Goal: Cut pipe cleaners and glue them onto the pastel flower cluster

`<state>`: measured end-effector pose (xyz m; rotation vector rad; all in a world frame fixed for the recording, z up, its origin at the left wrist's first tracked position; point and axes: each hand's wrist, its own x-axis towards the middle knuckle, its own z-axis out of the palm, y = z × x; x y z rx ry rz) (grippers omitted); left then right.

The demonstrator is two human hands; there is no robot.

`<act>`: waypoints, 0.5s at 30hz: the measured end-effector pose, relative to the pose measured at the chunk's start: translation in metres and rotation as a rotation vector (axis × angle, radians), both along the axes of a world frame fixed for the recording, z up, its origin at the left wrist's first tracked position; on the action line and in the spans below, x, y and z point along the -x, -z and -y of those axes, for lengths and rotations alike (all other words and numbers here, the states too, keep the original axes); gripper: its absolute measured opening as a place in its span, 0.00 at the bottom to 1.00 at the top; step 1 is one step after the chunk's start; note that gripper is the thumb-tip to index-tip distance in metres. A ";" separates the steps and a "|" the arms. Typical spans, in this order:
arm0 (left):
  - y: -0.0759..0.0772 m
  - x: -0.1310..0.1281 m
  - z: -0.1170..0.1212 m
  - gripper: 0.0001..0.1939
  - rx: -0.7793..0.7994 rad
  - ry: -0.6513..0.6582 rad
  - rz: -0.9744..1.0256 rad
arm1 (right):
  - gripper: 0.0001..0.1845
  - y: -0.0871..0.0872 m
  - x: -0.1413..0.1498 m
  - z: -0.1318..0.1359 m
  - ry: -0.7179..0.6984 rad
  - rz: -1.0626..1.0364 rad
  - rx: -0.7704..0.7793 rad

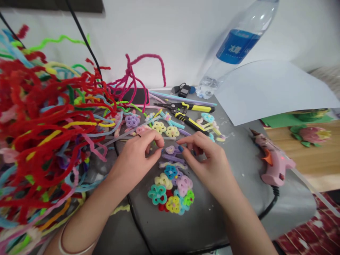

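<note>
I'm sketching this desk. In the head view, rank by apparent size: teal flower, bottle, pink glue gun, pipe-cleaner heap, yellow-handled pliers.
1. Pipe-cleaner heap
2. Bottle
3. Pink glue gun, yellow-handled pliers: too alike to rank
4. Teal flower

Backdrop: plain white wall (pixel 180 35), crossed at left by a black cable (pixel 82 39), its top-left corner occupied by a dark panel (pixel 61 4) | Furniture: smooth grey tabletop (pixel 202 226) set against it, rounded at right; pale wooden surface (pixel 281 141) seen beyond | Lower right: red, white-marked covering (pixel 305 230) glimpsed | Light: softly spread
</note>
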<state>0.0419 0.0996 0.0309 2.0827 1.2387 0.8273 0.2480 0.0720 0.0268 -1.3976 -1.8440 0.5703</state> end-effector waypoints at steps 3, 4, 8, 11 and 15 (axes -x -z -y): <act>-0.002 0.001 0.001 0.13 -0.006 -0.001 -0.007 | 0.10 -0.007 -0.003 -0.001 -0.095 0.033 -0.011; -0.002 0.002 0.001 0.13 -0.006 -0.002 -0.011 | 0.10 -0.009 -0.003 -0.002 -0.115 0.046 -0.010; -0.001 0.003 0.002 0.12 -0.013 0.001 -0.021 | 0.10 -0.014 -0.005 -0.003 -0.130 0.094 -0.014; -0.001 0.004 0.004 0.12 -0.029 0.006 -0.023 | 0.11 -0.016 -0.005 -0.004 -0.182 0.138 -0.032; -0.002 0.005 0.006 0.12 -0.018 0.002 -0.031 | 0.12 -0.017 -0.002 -0.006 -0.253 0.227 -0.066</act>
